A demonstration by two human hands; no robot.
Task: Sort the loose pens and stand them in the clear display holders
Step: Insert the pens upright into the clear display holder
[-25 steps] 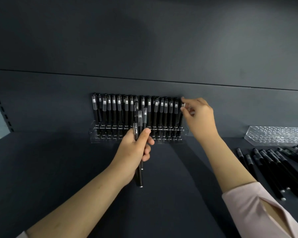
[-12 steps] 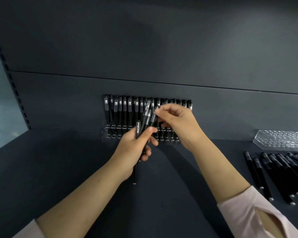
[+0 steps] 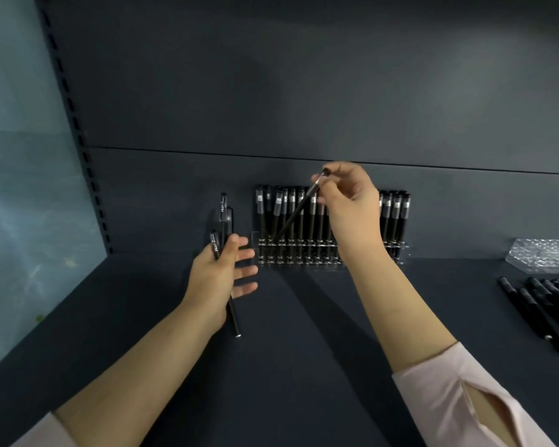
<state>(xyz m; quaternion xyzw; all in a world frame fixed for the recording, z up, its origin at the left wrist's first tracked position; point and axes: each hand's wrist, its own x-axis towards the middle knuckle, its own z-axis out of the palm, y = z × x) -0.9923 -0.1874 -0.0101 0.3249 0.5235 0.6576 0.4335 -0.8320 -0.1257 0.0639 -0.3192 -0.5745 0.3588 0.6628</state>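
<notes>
Black capped pen (image 3: 299,208) pinched slantwise by right hand (image 3: 349,201) over clear acrylic holder (image 3: 400,253); left hand (image 3: 220,272) grips black pen bundle (image 3: 224,227).

The right hand (image 3: 352,201) pinches a black pen (image 3: 296,217) by its cap end. The pen tilts, its tip down toward 7 o'clock at the clear holder (image 3: 402,253), which is packed with upright pens (image 3: 397,208). At the holder's 9 o'clock, the left hand (image 3: 220,275) grips a few pens (image 3: 223,217). Loose pens (image 3: 536,304) lie on the shelf (image 3: 304,333) at 3 o'clock.
</notes>
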